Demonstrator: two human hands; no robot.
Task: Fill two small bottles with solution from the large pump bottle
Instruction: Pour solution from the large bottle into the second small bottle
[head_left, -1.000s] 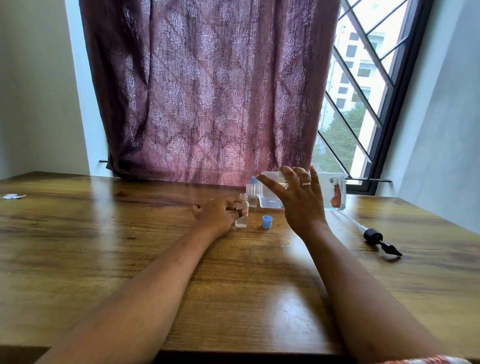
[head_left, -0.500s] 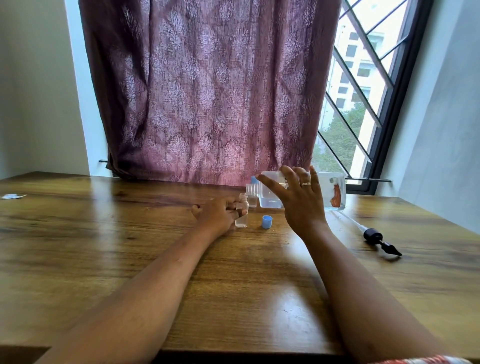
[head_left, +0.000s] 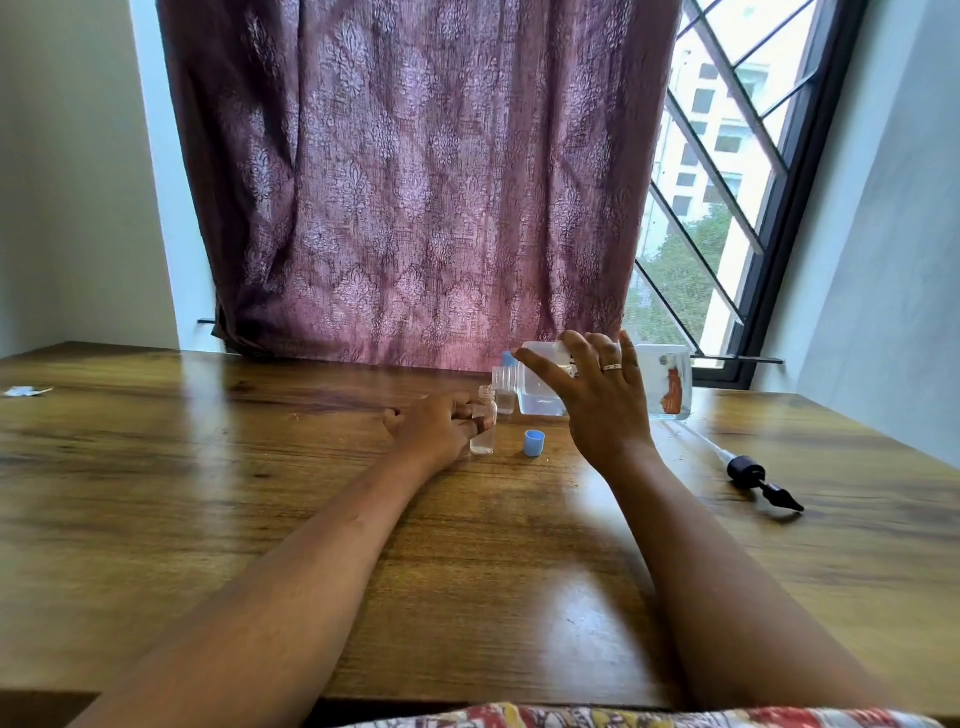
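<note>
Right of frame centre, the large bottle (head_left: 670, 382) lies tipped on its side in the right hand (head_left: 597, 400), fingers wrapped round it, its mouth toward a small open bottle (head_left: 484, 428) steadied upright on the bench (head_left: 260, 493) by the left hand's (head_left: 436, 428) closed fingers. A second small bottle (head_left: 505, 387) stands just behind, a blue cap (head_left: 534, 442) and the removed pump (head_left: 753, 475) to the right. The narrow neck invites spillage if the pour runs fast or off-centre.

Left hand (head_left: 441, 428) gripping small clear uncapped bottle (head_left: 484, 428) upright on wooden table (head_left: 260, 493), right hand (head_left: 597, 400) holding large clear plastic bottle (head_left: 665, 382) tipped sideways, blue cap (head_left: 534, 443) between them
</note>
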